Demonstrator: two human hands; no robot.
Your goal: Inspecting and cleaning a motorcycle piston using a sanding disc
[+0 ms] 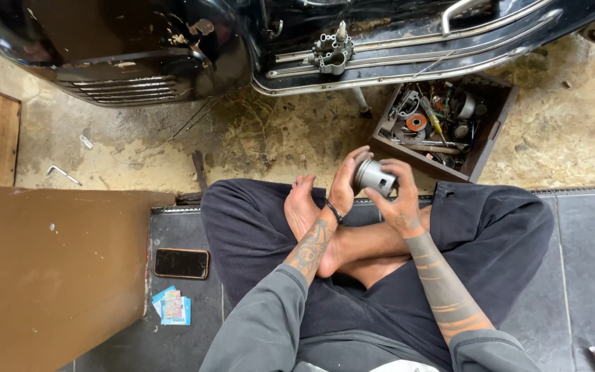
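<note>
I sit cross-legged on a dark mat, bare feet tucked under my forearms. Both hands hold a small grey metal cylinder, a piston-like part [373, 178], above my knees. My left hand [347, 180] cups its left end with the fingers wrapped over the top. My right hand [401, 200] pinches its right side from below. A black band circles my left wrist.
A black scooter body [139, 48] with a chrome-trimmed footboard lies ahead, with a metal engine part [332, 52] resting on it. A wooden box of tools and parts [442, 124] stands to the right. A phone [182, 263], banknotes [172, 307], a brown panel [49, 269] and an angled key [63, 173] are on the left.
</note>
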